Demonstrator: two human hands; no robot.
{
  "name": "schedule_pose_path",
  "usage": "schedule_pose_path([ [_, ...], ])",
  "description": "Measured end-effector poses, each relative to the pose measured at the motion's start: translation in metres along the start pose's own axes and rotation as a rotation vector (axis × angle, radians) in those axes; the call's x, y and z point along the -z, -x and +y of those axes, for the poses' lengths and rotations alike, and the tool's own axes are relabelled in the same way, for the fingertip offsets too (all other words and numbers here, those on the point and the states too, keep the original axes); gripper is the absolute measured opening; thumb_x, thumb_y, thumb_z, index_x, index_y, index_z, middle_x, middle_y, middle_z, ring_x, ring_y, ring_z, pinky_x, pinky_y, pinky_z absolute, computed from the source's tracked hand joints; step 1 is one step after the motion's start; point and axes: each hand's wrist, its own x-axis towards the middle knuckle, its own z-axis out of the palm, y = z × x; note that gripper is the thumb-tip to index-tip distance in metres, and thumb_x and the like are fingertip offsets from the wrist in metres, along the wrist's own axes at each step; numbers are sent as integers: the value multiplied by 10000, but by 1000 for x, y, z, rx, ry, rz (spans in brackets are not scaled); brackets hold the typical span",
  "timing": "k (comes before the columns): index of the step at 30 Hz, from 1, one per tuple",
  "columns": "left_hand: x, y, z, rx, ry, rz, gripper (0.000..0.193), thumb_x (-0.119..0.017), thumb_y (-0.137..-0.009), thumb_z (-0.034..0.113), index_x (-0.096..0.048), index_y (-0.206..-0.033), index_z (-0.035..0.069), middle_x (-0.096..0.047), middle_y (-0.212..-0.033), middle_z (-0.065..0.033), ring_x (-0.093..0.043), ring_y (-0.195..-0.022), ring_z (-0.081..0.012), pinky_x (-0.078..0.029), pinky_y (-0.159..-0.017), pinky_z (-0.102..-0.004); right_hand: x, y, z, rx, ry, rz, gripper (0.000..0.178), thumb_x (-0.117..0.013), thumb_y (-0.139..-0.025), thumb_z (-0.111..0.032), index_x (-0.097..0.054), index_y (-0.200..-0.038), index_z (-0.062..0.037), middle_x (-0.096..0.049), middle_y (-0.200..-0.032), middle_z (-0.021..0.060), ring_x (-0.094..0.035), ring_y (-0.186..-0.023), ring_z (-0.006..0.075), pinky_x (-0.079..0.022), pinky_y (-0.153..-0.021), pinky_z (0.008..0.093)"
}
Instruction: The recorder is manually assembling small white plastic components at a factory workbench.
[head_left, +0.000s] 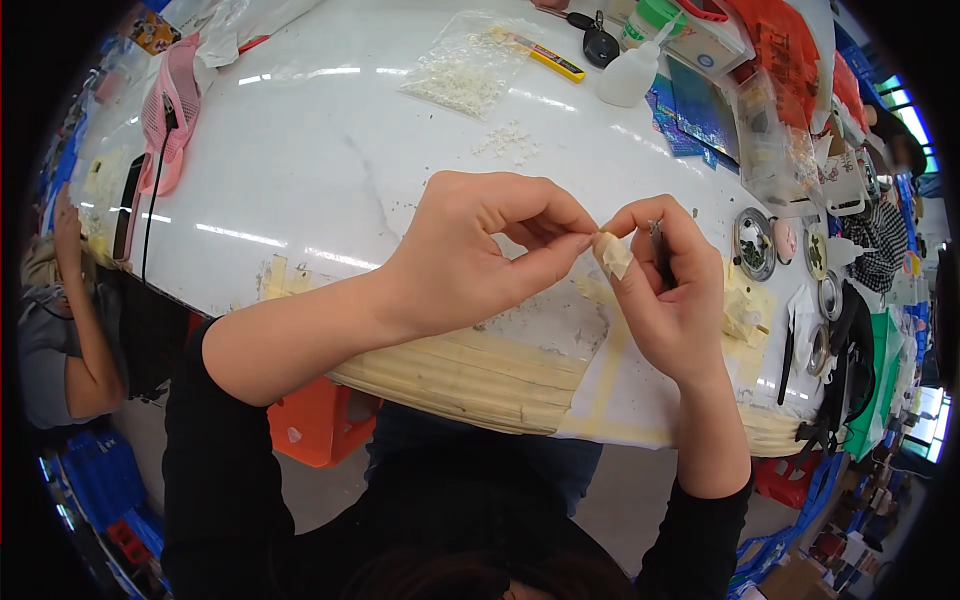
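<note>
Over the near part of the white table (310,130), my two hands meet fingertip to fingertip. My left hand (490,245) is closed in a pinch, its thumb and index finger pressed together on something too small to make out. Opposite it, my right hand (670,285) is closed too, its thumb and index tips touching the same spot. Pale tape (613,256) wraps the right thumb. A slim dark metal tool (657,248), perhaps tweezers, is tucked inside the curled right fingers. Beyond the hands lie loose small white pieces (508,143) and a clear bag (458,78) of similar pieces.
A yellow cutter (550,58) lies beside the bag. Farther right stand a white squeeze bottle (630,77), a car key (600,46) and a clear plastic box (775,150). Round dishes (753,245) sit at right. Tape covers the near edge (470,378). Another person (75,330) sits at left.
</note>
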Motion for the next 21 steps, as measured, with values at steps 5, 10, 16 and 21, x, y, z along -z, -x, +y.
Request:
schedule_pose_path([
  [5,1,-3,2,227,241,-6,101,-643,-888,14,-657,-973,-38,-688,-908,-67,-657,-822,-90,-545,-722,-220,-2,-2,-1,143,235,37,217,-714,-767,-89,-584,-940,-72,-519,-661,16,-404,-522,94,-334,-485,232],
  [10,1,-4,1,296,302,-10,106,-636,-902,32,-643,-983,-35,-684,-909,-67,-664,-829,-99,-558,-739,-227,-2,-1,-1,136,174,79,240,-657,-747,3,-614,-973,-64,-602,-743,35,-449,-532,101,-374,-496,236],
  [16,3,-5,0,336,340,-37,112,-644,-906,59,-643,-982,-23,-689,-903,-75,-672,-826,-114,-567,-745,-238,-2,1,-1,186,118,79,367,-573,-731,93,-680,-1043,-67,-659,-806,60,-522,-560,99,-405,-509,215],
  [21,3,-7,1,360,373,-17,126,-642,-913,82,-643,-987,-20,-698,-902,-92,-683,-825,-134,-568,-740,-250,-2,1,1,196,126,89,423,-565,-710,103,-701,-1067,-80,-652,-784,58,-528,-565,108,-417,-520,226],
])
